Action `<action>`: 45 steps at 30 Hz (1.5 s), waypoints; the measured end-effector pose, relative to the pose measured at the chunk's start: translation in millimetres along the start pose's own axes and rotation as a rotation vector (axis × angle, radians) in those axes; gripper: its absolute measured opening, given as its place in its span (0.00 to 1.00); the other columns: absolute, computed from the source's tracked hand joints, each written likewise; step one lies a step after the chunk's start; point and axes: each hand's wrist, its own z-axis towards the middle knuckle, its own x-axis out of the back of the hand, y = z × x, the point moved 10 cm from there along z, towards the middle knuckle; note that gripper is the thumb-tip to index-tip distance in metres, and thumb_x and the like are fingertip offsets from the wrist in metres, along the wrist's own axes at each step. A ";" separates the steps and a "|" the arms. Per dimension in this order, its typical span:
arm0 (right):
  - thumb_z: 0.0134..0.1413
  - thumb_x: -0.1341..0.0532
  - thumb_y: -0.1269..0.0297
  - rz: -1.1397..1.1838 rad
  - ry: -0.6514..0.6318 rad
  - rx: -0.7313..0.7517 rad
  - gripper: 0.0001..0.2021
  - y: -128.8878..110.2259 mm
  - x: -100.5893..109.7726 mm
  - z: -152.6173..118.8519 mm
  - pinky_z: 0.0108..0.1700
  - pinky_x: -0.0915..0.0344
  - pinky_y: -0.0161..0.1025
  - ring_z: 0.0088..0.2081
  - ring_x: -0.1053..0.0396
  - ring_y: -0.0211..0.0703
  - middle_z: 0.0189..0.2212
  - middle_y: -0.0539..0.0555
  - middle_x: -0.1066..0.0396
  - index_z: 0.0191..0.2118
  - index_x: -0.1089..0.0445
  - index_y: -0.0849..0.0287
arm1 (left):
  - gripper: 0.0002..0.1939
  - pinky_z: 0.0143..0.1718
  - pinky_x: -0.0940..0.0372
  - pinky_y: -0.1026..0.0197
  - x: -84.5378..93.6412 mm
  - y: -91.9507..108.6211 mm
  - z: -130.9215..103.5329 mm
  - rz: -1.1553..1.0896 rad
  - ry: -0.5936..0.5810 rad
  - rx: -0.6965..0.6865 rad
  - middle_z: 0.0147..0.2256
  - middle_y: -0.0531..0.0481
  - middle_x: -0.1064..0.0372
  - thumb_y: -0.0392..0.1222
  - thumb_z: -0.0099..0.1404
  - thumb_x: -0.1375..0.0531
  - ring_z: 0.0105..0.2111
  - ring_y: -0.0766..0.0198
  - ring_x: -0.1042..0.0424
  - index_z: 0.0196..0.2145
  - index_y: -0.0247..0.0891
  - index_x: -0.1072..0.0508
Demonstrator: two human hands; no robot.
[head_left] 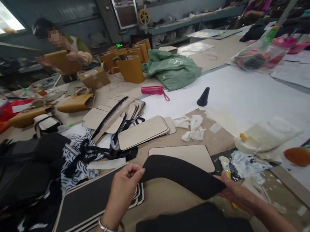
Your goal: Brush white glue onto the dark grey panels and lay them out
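Note:
A curved black strip (180, 174) is stretched between my two hands above the table. My left hand (126, 181), with a silver bangle at the wrist, pinches its left end between thumb and fingers. At the strip's right end, my right hand (236, 191) grips it; a yellow-handled tool (228, 175) shows beside those fingers, and part of its handle is hidden by the hand. Behind the strip lies a beige panel (189, 155) with rounded corners. A stack of black panels with beige edges (83, 203) sits beside my left forearm.
Beige panels (142, 132) are stacked mid-table. Black material (15, 170) is heaped at left. Glue-smeared scraps (245, 163) and an orange-brown brush (301, 156) lie at right. Brown bags (131, 69) and a green sack (171, 67) stand farther back. A person (76, 46) holds a bag; another sits at back right.

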 end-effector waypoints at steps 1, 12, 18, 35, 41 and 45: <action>0.48 0.61 0.35 0.049 0.007 0.012 0.36 4.0 -1.0 2.7 0.44 0.36 0.43 0.43 0.31 0.50 0.38 0.59 0.28 0.42 0.29 0.57 | 0.13 0.25 0.45 0.66 -3.1 -5.2 5.6 -0.017 -0.001 0.023 0.18 0.56 0.40 0.49 0.45 0.40 0.21 0.69 0.42 0.20 0.36 0.33; 0.47 0.46 0.49 -0.413 0.463 0.066 0.18 12.7 76.3 57.3 0.34 0.37 0.39 0.33 0.31 0.48 0.27 0.53 0.28 0.31 0.30 0.59 | 0.14 0.21 0.48 0.67 -45.9 -75.3 50.8 -0.077 -0.056 0.265 0.15 0.58 0.42 0.50 0.44 0.40 0.17 0.72 0.44 0.17 0.36 0.37; 0.52 0.49 0.47 -0.814 0.499 -0.160 0.19 -3.8 90.7 80.3 0.26 0.45 0.35 0.29 0.31 0.46 0.22 0.52 0.31 0.25 0.35 0.56 | 0.11 0.20 0.47 0.65 -58.7 -121.0 78.5 0.218 0.023 0.398 0.13 0.56 0.42 0.41 0.50 0.44 0.15 0.69 0.42 0.15 0.37 0.39; 0.61 0.55 0.56 -1.178 0.503 -0.206 0.16 -15.8 71.5 92.9 0.32 0.39 0.40 0.35 0.29 0.51 0.32 0.60 0.28 0.37 0.36 0.60 | 0.09 0.29 0.43 0.62 -70.2 -126.7 87.3 0.556 0.044 0.308 0.22 0.45 0.31 0.37 0.56 0.45 0.28 0.58 0.30 0.19 0.36 0.34; 0.60 0.53 0.57 -1.221 0.515 -0.188 0.14 -10.8 70.9 95.0 0.30 0.40 0.37 0.35 0.29 0.49 0.32 0.60 0.29 0.36 0.36 0.60 | 0.09 0.29 0.43 0.61 -67.3 -132.8 88.8 0.563 0.087 0.343 0.23 0.44 0.30 0.38 0.55 0.44 0.28 0.58 0.30 0.19 0.36 0.32; 0.61 0.53 0.58 -1.194 0.539 -0.167 0.14 -12.6 70.0 95.2 0.30 0.40 0.38 0.35 0.29 0.51 0.32 0.61 0.28 0.36 0.36 0.60 | 0.10 0.30 0.42 0.61 -65.3 -127.8 87.3 0.527 0.110 0.349 0.21 0.46 0.31 0.38 0.53 0.43 0.28 0.58 0.31 0.16 0.37 0.35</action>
